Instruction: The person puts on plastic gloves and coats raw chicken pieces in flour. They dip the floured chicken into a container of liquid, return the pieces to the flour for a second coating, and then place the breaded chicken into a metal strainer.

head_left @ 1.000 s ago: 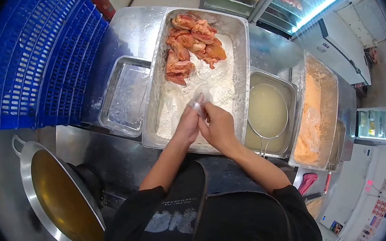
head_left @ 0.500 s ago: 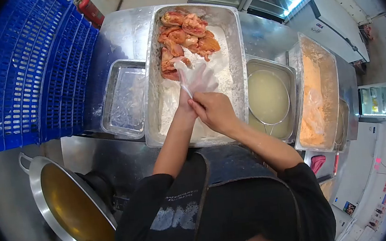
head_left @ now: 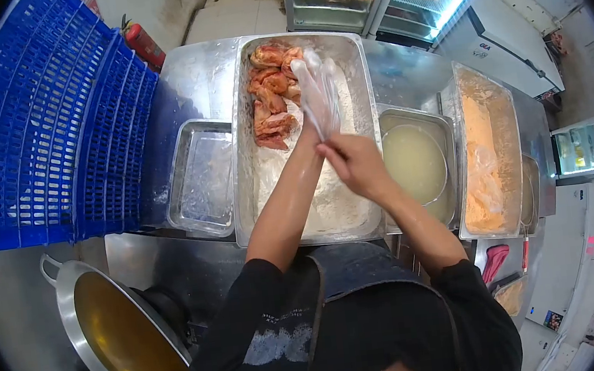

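Observation:
My left hand [head_left: 313,86] wears a clear plastic glove [head_left: 322,114], its fingers stretched out over a long metal tray [head_left: 241,148]. Bare, my right hand [head_left: 355,165] pinches the glove's cuff at my left wrist. Beneath both hands lies white flour [head_left: 335,207], spread across the tray. Raw reddish chicken pieces [head_left: 269,90] are heaped on the flour at the tray's far left, and my gloved fingers overlap the pile's right edge in this view.
Right of the tray sits a tub of cloudy liquid with a round strainer [head_left: 414,162], then a tray of orange breading [head_left: 479,144]. A shallow metal tray [head_left: 202,177] and blue crates [head_left: 96,134] stand left. A large wok of oil [head_left: 121,334] is at lower left.
My gloved left hand has moved away from me and slightly right, its spread fingers now closer together. My right hand has moved right with the cuff. The view has tilted up a little.

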A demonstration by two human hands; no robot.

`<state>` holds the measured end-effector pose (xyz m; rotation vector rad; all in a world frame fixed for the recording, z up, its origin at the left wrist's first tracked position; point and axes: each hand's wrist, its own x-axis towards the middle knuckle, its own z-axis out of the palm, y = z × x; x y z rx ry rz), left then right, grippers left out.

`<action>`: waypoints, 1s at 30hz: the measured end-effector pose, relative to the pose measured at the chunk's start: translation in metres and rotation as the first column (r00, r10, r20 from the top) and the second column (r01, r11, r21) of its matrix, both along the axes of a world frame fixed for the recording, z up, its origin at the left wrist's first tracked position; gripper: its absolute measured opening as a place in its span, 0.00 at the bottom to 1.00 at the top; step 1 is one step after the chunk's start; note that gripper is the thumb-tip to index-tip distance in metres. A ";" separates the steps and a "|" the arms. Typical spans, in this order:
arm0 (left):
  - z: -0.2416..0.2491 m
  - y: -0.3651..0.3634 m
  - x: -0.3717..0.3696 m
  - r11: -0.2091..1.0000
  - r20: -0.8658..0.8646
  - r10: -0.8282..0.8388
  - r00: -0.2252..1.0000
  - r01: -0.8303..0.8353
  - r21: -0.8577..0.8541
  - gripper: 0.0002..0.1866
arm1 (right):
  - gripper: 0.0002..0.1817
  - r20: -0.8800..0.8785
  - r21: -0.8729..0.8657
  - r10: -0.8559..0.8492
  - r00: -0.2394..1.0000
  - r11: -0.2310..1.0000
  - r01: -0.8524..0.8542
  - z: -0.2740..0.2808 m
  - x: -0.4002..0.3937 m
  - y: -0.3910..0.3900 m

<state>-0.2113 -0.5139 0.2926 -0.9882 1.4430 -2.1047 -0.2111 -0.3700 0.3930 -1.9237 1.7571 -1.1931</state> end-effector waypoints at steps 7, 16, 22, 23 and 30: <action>0.025 -0.013 -0.008 0.655 0.634 0.750 -0.189 0.353 -0.668 0.30 | 0.11 0.080 0.057 -0.089 0.993 0.995 0.085 0.002 -0.003 0.007; 0.061 0.000 0.030 0.799 0.775 0.601 -0.194 0.149 -0.583 0.48 | 0.11 0.042 -0.080 -0.363 0.931 0.927 0.365 -0.025 0.000 0.010; 0.086 0.018 0.044 0.717 0.720 0.692 0.047 0.071 -0.693 0.43 | 0.08 0.288 0.012 -0.416 0.863 0.902 0.431 -0.054 0.007 0.000; 0.090 0.019 0.047 0.705 0.710 0.703 0.049 0.085 -0.704 0.43 | 0.07 0.313 0.078 -0.399 0.862 0.915 0.396 -0.056 0.009 0.002; 0.110 0.026 0.058 0.761 0.663 0.591 0.459 -0.046 -0.647 0.42 | 0.09 0.163 -0.092 -0.314 0.935 0.939 0.331 -0.055 0.026 -0.028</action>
